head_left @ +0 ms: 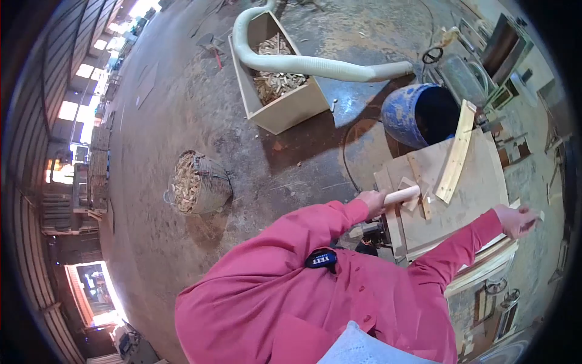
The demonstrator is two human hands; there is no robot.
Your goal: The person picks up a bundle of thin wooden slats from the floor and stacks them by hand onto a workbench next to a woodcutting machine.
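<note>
My left hand (373,203) is closed around one end of a pale, rounded piece of wood (403,195) over the worktable (473,182). Beneath that piece, small wood offcuts (407,183) and a narrow wooden strip (419,185) lie on the table top. My right hand (515,221) reaches out beyond the table's right side with its fingers closed; a small pale bit (541,215) shows at the fingertips, too small to name. Long pale wood strips (485,264) are stacked below my right forearm. A curved wooden piece with holes (456,151) rests across the table's far part.
Beyond the table a blue drum (409,115) lies tilted. A wooden bin (285,115) of scraps has a thick white hose (315,65) across it. A basket of wood chips (203,182) stands on the floor to the left. A cable (347,158) runs by the table.
</note>
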